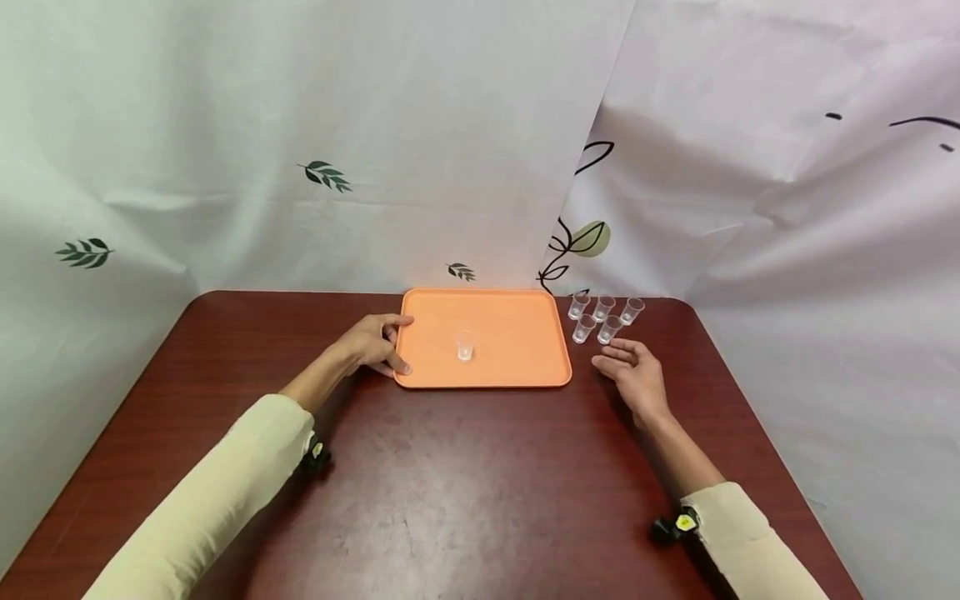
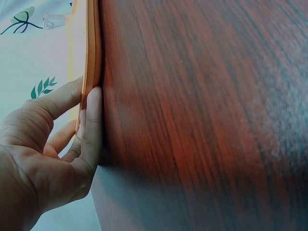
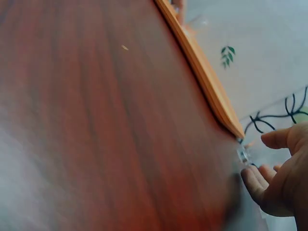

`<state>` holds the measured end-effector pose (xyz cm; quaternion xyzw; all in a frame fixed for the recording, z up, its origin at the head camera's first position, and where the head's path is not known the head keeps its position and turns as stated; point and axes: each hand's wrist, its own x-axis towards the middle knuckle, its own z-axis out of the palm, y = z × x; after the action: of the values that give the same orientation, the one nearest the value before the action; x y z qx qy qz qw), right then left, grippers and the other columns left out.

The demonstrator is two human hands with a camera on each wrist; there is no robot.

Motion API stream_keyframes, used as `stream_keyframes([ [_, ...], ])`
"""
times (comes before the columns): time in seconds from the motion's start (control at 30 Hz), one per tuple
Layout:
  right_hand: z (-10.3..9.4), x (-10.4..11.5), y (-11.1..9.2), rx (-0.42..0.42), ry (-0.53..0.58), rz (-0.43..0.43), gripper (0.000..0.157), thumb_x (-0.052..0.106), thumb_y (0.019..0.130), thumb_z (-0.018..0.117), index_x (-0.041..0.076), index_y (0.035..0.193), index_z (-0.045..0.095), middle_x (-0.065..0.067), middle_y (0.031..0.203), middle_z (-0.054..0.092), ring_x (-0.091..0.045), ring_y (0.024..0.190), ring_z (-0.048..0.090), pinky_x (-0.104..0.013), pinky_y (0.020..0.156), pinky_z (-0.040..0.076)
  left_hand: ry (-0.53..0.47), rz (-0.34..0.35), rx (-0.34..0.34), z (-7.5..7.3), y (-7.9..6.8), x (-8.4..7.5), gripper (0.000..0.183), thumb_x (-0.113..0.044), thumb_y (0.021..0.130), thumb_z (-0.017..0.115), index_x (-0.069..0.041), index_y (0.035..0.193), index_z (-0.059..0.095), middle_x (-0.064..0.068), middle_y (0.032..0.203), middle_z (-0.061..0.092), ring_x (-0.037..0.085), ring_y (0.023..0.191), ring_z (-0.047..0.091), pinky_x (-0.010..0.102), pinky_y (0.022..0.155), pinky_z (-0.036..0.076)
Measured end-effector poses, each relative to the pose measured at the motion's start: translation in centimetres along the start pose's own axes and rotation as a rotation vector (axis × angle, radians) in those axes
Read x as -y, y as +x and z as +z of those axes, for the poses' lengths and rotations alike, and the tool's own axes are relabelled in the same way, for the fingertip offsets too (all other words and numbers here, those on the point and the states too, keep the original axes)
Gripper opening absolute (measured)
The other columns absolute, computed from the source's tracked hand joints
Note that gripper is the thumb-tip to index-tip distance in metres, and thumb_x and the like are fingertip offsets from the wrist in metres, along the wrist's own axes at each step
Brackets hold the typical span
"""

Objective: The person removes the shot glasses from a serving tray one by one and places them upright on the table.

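An orange tray (image 1: 510,375) lies flat near the table's far edge. One small clear plastic cup (image 1: 465,345) stands upright near the tray's middle. At the tray's left rim, my left hand (image 1: 372,343) holds the edge between thumb and fingers; the left wrist view shows the fingers (image 2: 91,125) along the tray's side. Right of the tray several more clear cups (image 1: 584,329) stand grouped in two rows. My right hand (image 1: 633,379) is just in front of them, thumb and fingers apart, fingertips close to the nearest cup (image 1: 609,330). Nothing is between its fingers.
The dark red wooden table (image 1: 465,483) extends in front of the tray and to both sides. Behind it hangs a pale cloth (image 1: 375,125) with leaf prints. A tiny light speck (image 3: 125,47) lies on the table in the right wrist view.
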<state>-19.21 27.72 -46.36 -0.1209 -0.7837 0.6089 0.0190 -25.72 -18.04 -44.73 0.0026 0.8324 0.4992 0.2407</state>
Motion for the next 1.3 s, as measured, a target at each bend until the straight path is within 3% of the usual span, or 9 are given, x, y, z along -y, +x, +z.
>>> stream_keyframes([
  [0.27, 2.8, 0.2, -0.5, 0.081, -0.035, -0.059, 0.05, 0.009, 0.103, 0.081, -0.005, 0.148, 0.064, -0.03, 0.146, 0.071, 0.004, 0.104, 0.07, -0.008, 0.091, 0.059, -0.009, 0.0, -0.001, 0.2, 0.2, 0.3, 0.11, 0.015, 0.079, 0.094, -0.008, 0.174, 0.044, 0.008, 0.104, 0.043, 0.013, 0.074, 0.058, 0.031, 0.066, 0.072],
  [0.57, 5.5, 1.4, -0.1, 0.085, -0.029, -0.156, 0.043, 0.006, 0.102, 0.081, -0.009, 0.14, 0.069, -0.032, 0.137, 0.073, 0.004, 0.098, 0.069, -0.009, 0.084, 0.06, -0.011, 0.009, -0.006, 0.0, 0.0, 0.2, 0.109, 0.015, 0.08, 0.094, -0.007, 0.174, 0.044, 0.009, 0.104, 0.044, 0.013, 0.073, 0.059, 0.031, 0.066, 0.072],
  [0.83, 7.7, 1.8, -0.2, 0.147, 0.014, -0.144, 0.047, 0.003, 0.1, 0.081, -0.008, 0.143, 0.067, -0.031, 0.139, 0.073, 0.002, 0.099, 0.071, -0.012, 0.084, 0.063, -0.009, -0.007, -0.006, 0.1, 0.0, 0.4, 0.11, 0.016, 0.079, 0.095, -0.008, 0.174, 0.045, 0.008, 0.104, 0.042, 0.012, 0.074, 0.057, 0.031, 0.067, 0.072],
  [1.3, 11.0, 2.7, -0.6, 0.21, 0.018, -0.148, 0.05, 0.007, 0.1, 0.082, -0.005, 0.146, 0.067, -0.03, 0.136, 0.075, -0.021, 0.113, 0.077, -0.014, 0.085, 0.062, -0.005, -0.001, -0.004, 0.1, 0.0, -0.2, 0.108, 0.016, 0.08, 0.094, -0.008, 0.173, 0.045, 0.008, 0.104, 0.043, 0.013, 0.074, 0.057, 0.031, 0.068, 0.072],
])
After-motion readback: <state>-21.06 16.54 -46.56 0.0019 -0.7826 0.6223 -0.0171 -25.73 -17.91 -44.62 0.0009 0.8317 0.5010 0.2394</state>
